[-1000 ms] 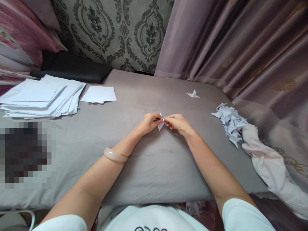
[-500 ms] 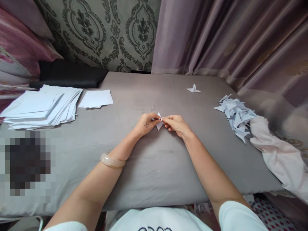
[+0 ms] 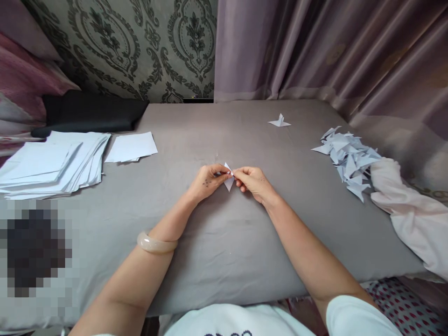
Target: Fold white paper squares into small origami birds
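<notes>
Between my two hands is a small piece of folded white paper [image 3: 228,183], its points sticking out above and below the fingertips. My left hand [image 3: 209,181] pinches it from the left with thumb and forefinger. From the right, my right hand [image 3: 252,181] pinches the same paper, the fingertips of both hands nearly meeting. The fingers cover the middle of the folds. A pale bangle [image 3: 157,243] circles my left wrist.
Stacked white sheets [image 3: 75,158] and smaller paper squares [image 3: 133,147] lie at left on the grey cloth [image 3: 224,261], near a black folded item [image 3: 91,112]. One folded paper figure [image 3: 280,121] stands at the back; a heap of similar ones [image 3: 348,156] lies right, beside pale cloth [image 3: 406,210].
The view has turned slightly, shifting the surroundings. Both hands keep pinching the folded paper, which now leans a little differently, its upper point tipped left.
</notes>
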Action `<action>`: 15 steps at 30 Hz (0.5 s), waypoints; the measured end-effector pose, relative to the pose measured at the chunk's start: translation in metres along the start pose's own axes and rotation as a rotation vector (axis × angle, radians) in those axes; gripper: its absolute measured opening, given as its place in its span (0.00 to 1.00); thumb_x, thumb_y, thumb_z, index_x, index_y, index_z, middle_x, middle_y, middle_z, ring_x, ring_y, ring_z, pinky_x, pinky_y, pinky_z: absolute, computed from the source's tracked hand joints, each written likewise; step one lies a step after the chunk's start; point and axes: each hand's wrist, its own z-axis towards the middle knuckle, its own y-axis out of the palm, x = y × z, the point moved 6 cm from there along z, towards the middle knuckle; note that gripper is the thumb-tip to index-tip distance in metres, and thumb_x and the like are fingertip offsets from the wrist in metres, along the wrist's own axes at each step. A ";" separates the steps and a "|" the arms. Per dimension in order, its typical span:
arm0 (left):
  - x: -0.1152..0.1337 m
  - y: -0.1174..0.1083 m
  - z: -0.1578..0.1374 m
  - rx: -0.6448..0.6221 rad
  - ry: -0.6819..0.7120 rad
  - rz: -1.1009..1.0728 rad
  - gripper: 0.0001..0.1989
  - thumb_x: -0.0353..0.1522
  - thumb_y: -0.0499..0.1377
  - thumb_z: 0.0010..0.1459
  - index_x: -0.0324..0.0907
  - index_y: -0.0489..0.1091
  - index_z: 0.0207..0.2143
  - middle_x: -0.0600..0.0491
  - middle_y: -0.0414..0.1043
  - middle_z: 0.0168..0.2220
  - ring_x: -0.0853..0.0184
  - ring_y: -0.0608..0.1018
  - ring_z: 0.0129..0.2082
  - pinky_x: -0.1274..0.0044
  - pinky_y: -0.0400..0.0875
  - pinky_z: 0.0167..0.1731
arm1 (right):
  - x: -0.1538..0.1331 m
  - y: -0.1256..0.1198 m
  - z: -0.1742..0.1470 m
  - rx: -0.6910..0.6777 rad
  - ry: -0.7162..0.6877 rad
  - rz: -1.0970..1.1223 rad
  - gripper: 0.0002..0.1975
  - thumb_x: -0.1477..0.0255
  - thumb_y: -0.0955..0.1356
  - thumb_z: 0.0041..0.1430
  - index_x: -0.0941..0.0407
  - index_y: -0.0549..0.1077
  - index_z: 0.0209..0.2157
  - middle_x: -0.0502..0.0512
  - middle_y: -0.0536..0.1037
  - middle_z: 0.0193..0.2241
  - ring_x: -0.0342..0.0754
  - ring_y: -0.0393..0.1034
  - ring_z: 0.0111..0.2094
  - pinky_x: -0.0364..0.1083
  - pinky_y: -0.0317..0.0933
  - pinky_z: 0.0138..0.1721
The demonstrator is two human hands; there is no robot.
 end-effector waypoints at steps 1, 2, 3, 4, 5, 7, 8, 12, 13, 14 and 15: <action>0.000 0.000 0.000 0.001 -0.001 0.000 0.10 0.37 0.60 0.56 0.40 0.76 0.33 0.53 0.78 0.31 0.69 0.76 0.31 0.80 0.68 0.33 | 0.000 0.001 0.000 -0.024 0.022 0.045 0.07 0.70 0.69 0.54 0.58 0.72 0.24 0.46 0.67 0.17 0.35 0.58 0.16 0.36 0.51 0.15; 0.000 0.000 0.000 0.003 -0.001 -0.002 0.10 0.37 0.60 0.56 0.40 0.76 0.33 0.53 0.78 0.31 0.69 0.76 0.31 0.80 0.68 0.33 | -0.001 0.002 -0.001 -0.046 0.038 0.085 0.07 0.70 0.69 0.53 0.58 0.72 0.24 0.46 0.67 0.17 0.35 0.58 0.16 0.36 0.50 0.15; 0.000 0.000 0.000 0.006 0.000 -0.005 0.10 0.37 0.61 0.56 0.40 0.76 0.33 0.53 0.78 0.31 0.69 0.76 0.31 0.79 0.68 0.34 | -0.001 0.003 -0.001 -0.063 0.050 0.114 0.07 0.71 0.69 0.53 0.59 0.73 0.24 0.46 0.66 0.17 0.35 0.58 0.17 0.36 0.50 0.15; 0.000 0.000 0.001 0.009 0.003 -0.009 0.10 0.37 0.61 0.56 0.39 0.76 0.33 0.53 0.78 0.31 0.69 0.76 0.32 0.79 0.68 0.34 | -0.001 0.004 -0.002 -0.071 0.056 0.131 0.07 0.71 0.69 0.54 0.59 0.73 0.24 0.46 0.66 0.17 0.34 0.58 0.17 0.36 0.50 0.15; 0.000 0.000 0.001 0.011 0.007 -0.011 0.10 0.37 0.61 0.56 0.39 0.76 0.33 0.53 0.78 0.31 0.69 0.76 0.32 0.79 0.68 0.34 | -0.001 0.004 -0.002 -0.070 0.058 0.136 0.07 0.71 0.69 0.54 0.59 0.73 0.25 0.46 0.66 0.18 0.34 0.58 0.17 0.36 0.49 0.14; 0.000 0.000 0.001 0.013 0.013 -0.011 0.09 0.36 0.61 0.56 0.39 0.76 0.32 0.53 0.78 0.31 0.69 0.77 0.32 0.80 0.68 0.34 | -0.001 0.004 -0.003 -0.052 0.054 0.121 0.07 0.71 0.69 0.54 0.59 0.72 0.25 0.46 0.67 0.18 0.35 0.58 0.17 0.36 0.49 0.14; 0.000 0.000 0.001 0.013 0.013 -0.009 0.09 0.36 0.61 0.55 0.39 0.76 0.32 0.53 0.78 0.31 0.69 0.77 0.32 0.80 0.68 0.34 | -0.001 0.004 -0.004 -0.037 0.049 0.105 0.07 0.71 0.69 0.54 0.58 0.72 0.24 0.46 0.67 0.17 0.35 0.58 0.17 0.36 0.49 0.14; 0.002 -0.001 0.000 0.015 -0.004 -0.004 0.09 0.36 0.61 0.55 0.39 0.76 0.32 0.52 0.78 0.31 0.68 0.77 0.32 0.79 0.69 0.34 | -0.003 0.004 -0.006 0.019 0.028 0.046 0.07 0.70 0.70 0.54 0.57 0.71 0.25 0.45 0.66 0.16 0.35 0.57 0.15 0.37 0.50 0.13; 0.002 -0.001 0.000 0.012 -0.010 -0.008 0.09 0.36 0.61 0.55 0.39 0.76 0.32 0.52 0.78 0.31 0.68 0.77 0.32 0.79 0.69 0.34 | -0.003 0.004 -0.006 0.029 0.025 0.041 0.07 0.70 0.70 0.54 0.57 0.70 0.25 0.45 0.66 0.16 0.35 0.56 0.15 0.37 0.50 0.13; 0.003 -0.001 0.000 0.004 -0.013 -0.012 0.09 0.36 0.61 0.55 0.39 0.76 0.32 0.52 0.78 0.31 0.68 0.77 0.32 0.79 0.69 0.34 | -0.004 0.004 -0.007 0.036 0.022 0.040 0.07 0.70 0.70 0.54 0.57 0.70 0.25 0.45 0.66 0.16 0.35 0.56 0.15 0.37 0.50 0.13; 0.004 -0.001 0.000 -0.005 -0.015 -0.016 0.10 0.37 0.61 0.55 0.39 0.76 0.32 0.52 0.78 0.31 0.68 0.77 0.32 0.79 0.69 0.34 | -0.005 0.003 -0.007 0.037 0.021 0.040 0.07 0.71 0.70 0.54 0.57 0.71 0.24 0.45 0.66 0.16 0.35 0.56 0.15 0.37 0.50 0.13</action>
